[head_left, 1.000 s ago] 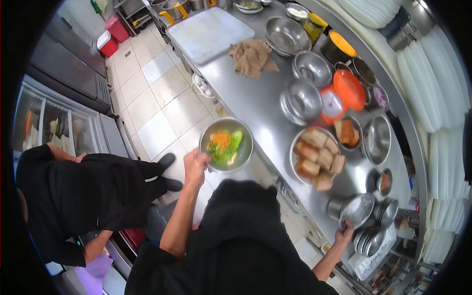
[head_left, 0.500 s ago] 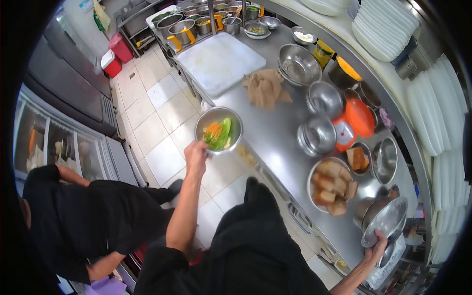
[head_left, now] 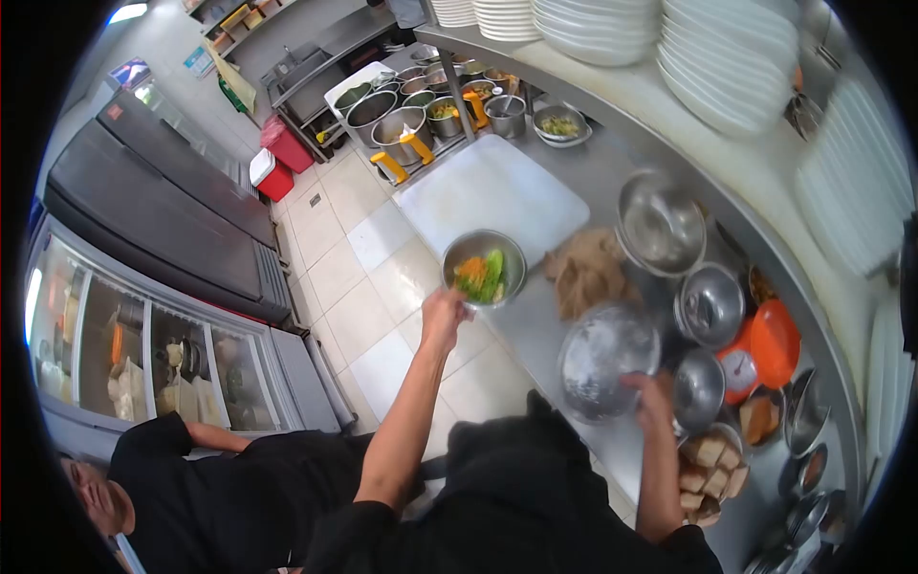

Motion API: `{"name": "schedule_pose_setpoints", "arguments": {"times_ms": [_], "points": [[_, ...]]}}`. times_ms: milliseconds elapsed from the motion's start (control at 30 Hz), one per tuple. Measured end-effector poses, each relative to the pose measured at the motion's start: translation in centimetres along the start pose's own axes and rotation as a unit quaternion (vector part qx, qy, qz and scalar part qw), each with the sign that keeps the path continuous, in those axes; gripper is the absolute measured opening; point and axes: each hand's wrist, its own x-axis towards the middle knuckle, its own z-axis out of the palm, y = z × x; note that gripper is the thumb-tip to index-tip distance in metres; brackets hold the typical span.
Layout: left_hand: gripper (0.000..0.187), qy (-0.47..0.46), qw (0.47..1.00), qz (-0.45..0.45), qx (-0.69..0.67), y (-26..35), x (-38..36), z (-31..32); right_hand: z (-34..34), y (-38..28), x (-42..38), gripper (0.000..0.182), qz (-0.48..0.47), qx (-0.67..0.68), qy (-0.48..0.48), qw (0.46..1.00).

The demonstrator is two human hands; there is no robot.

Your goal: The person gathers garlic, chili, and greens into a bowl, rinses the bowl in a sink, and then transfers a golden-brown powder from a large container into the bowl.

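My left hand (head_left: 446,318) grips the near rim of a steel bowl (head_left: 514,251) that holds shredded orange and green vegetables. This bowl is held up by the front edge of the counter, near the white cutting board (head_left: 492,191). In my right hand (head_left: 654,394) is a larger metal bowl (head_left: 607,354), whitish and blurred, held by its right side over the counter. A crumpled brown cloth (head_left: 585,273) lies just beyond it. To its right are a steel bowl (head_left: 699,387) and an orange scale (head_left: 740,368).
Bread pieces (head_left: 710,469) fill a bowl at the near right. More steel bowls (head_left: 662,222) stand along the counter under a shelf of stacked white plates (head_left: 722,72). Pots (head_left: 397,134) are at the far end. A co-worker (head_left: 229,497) is at the left, beside a glass-topped fridge (head_left: 143,354).
My right hand has brought the large bowl from the far right of the counter to beside the cloth. The view has turned rightward and the vegetable bowl now appears nearer the board.
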Motion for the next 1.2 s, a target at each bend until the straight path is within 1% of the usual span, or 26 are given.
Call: {"name": "schedule_pose_setpoints", "arguments": {"times_ms": [67, 100, 167, 233, 300, 400, 433, 500, 567, 600, 667, 700, 733, 767, 800, 833, 900, 967, 1067, 1167, 1200], "points": [[0.013, 0.0, 1.0, 0.003, 0.004, 0.6, 3.6, 0.6, 2.3, 2.1, 3.4, 0.032, 0.023, 0.011, -0.012, 1.0], [0.013, 0.005, 1.0, 0.001, -0.003, 0.8, 5.2, 1.1, 3.0, 3.7, 5.4, 0.033, 0.036, -0.025, 0.013, 0.999], [0.013, 0.008, 1.0, 0.0, -0.01, 1.3, 8.6, 2.3, 5.3, 4.7, 6.6, 0.035, 0.008, 0.003, 0.016, 1.0], [0.013, -0.022, 0.999, -0.017, -0.017, 0.3, 13.8, 2.4, 7.3, 5.0, 7.7, 0.036, 0.002, 0.01, 0.034, 0.999], [0.011, -0.048, 0.998, -0.034, -0.028, 0.6, 17.6, 3.6, 9.1, 5.7, 8.4, 0.038, 0.012, 0.018, 0.056, 0.998], [0.012, -0.124, 0.991, -0.043, -0.019, 0.0, 23.5, 4.3, 11.5, 5.8, 8.6, 0.04, 0.015, 0.058, 0.105, 0.993], [0.016, -0.138, 0.986, -0.09, 0.022, 0.5, 24.2, 4.5, 12.4, 5.9, 8.1, 0.04, 0.013, 0.068, 0.13, 0.989], [0.025, -0.169, 0.964, -0.176, 0.102, 3.9, 24.0, 5.3, 14.1, 5.7, 7.4, 0.041, 0.001, 0.087, 0.182, 0.98], [0.032, -0.221, 0.912, -0.175, 0.297, 8.3, 24.7, 5.6, 15.0, 7.7, 7.2, 0.04, -0.017, 0.128, 0.226, 0.966], [0.036, -0.244, 0.871, -0.165, 0.393, 10.5, 24.5, 5.9, 15.7, 8.6, 7.1, 0.04, -0.025, 0.151, 0.248, 0.957], [0.036, -0.328, 0.871, 0.037, 0.365, 16.6, 23.0, 8.9, 17.4, 9.9, 7.1, 0.038, -0.037, 0.176, 0.297, 0.938], [0.035, -0.347, 0.842, 0.208, 0.358, 19.7, 22.1, 10.8, 18.2, 10.5, 6.6, 0.037, -0.039, 0.186, 0.324, 0.927], [0.024, -0.367, 0.806, 0.348, 0.308, 23.2, 21.1, 13.3, 19.3, 10.8, 5.9, 0.036, -0.027, 0.189, 0.349, 0.918], [0.019, -0.371, 0.749, 0.496, 0.237, 27.2, 19.4, 15.9, 20.6, 10.6, 5.6, 0.035, -0.015, 0.19, 0.371, 0.909], [0.023, -0.341, 0.666, 0.633, 0.201, 30.9, 17.4, 18.4, 21.7, 10.5, 5.4, 0.034, -0.005, 0.192, 0.392, 0.9], [0.027, -0.327, 0.589, 0.729, 0.119, 33.3, 16.6, 21.2, 22.7, 10.9, 5.2, 0.033, -0.018, 0.21, 0.412, 0.887], [0.029, -0.293, 0.448, 0.84, 0.086, 36.6, 14.7, 26.1, 24.4, 11.6, 5.0, 0.033, -0.047, 0.245, 0.444, 0.861], [0.028, -0.354, 0.389, 0.832, 0.174, 37.4, 13.5, 29.7, 25.7, 12.3, 4.4, 0.035, -0.036, 0.275, 0.46, 0.843], [0.03, -0.445, 0.329, 0.755, 0.351, 37.4, 12.3, 32.5, 25.7, 14.7, 4.3, 0.039, -0.044, 0.302, 0.484, 0.82], [0.029, -0.454, 0.346, 0.741, 0.354, 37.8, 11.6, 33.1, 25.7, 15.6, 4.1, 0.042, -0.058, 0.307, 0.502, 0.807], [0.028, -0.454, 0.357, 0.749, 0.325, 37.8, 11.6, 33.3, 25.4, 15.6, 4.0, 0.042, -0.062, 0.314, 0.501, 0.804]]}}
